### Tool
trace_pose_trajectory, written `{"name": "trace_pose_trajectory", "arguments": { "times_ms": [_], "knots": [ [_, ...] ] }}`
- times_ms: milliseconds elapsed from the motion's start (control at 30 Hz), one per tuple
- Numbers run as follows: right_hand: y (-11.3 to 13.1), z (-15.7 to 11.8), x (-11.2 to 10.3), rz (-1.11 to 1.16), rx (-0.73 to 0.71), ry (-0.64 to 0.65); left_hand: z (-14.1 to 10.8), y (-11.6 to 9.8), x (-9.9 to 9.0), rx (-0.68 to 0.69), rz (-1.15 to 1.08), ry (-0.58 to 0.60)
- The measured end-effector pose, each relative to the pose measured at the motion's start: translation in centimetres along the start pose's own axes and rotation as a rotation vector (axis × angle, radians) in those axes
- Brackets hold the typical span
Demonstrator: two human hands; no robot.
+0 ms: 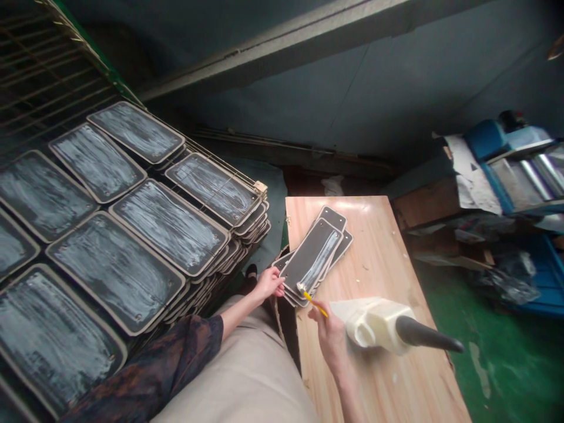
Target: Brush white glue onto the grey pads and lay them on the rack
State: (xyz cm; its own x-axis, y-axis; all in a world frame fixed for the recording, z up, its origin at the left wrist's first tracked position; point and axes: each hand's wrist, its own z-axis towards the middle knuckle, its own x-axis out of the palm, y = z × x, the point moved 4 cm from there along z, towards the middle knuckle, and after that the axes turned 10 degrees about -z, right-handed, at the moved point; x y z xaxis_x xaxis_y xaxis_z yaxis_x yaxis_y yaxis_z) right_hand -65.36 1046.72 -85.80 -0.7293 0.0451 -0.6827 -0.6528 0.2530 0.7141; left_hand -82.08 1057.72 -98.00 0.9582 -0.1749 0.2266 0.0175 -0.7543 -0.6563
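Note:
My left hand (271, 284) pinches the near-left edge of the top panel (311, 249), a dark rounded rectangle with a pale border and small corner holes. A white streak runs along that panel's right side. My right hand (330, 332) is closed on a small brush (316, 304) with a yellow handle, and its pale tip touches the streak's lower end. Beneath the top panel lie several similar panels, fanned at different angles. Just right of my right hand is a white plastic bottle (381, 323) with a long black nozzle (429, 335).
Stacks of dark panels smeared with white (170, 226) fill a wire rack (48, 64) on the left. The wooden tabletop (370, 252) stands in front of me. Beyond a green floor (497, 352), a blue crate (546, 276) and boxes stand at right.

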Motion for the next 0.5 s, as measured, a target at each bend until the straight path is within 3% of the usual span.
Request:
{"name": "trace_pose_trajectory", "arguments": {
  "times_ms": [200, 300, 400, 500],
  "knots": [
    [-1.0, 3.6, 0.3, 0.292, 0.107, 0.045, 0.3, -0.2, 0.1, 0.023, 0.051, 0.046],
    [-2.1, 5.4, 0.1, 0.326, 0.13, -0.047, 0.5, -0.4, 0.2, 0.046, 0.083, 0.062],
    [-1.9, 5.9, -0.5, 0.329, 0.13, -0.131, 0.6, -0.5, 0.2, 0.077, 0.107, 0.066],
    [-0.6, 5.4, -0.2, 0.33, 0.114, -0.051, 0.7, -0.5, 0.1, 0.126, 0.134, 0.068]
  ]
}}
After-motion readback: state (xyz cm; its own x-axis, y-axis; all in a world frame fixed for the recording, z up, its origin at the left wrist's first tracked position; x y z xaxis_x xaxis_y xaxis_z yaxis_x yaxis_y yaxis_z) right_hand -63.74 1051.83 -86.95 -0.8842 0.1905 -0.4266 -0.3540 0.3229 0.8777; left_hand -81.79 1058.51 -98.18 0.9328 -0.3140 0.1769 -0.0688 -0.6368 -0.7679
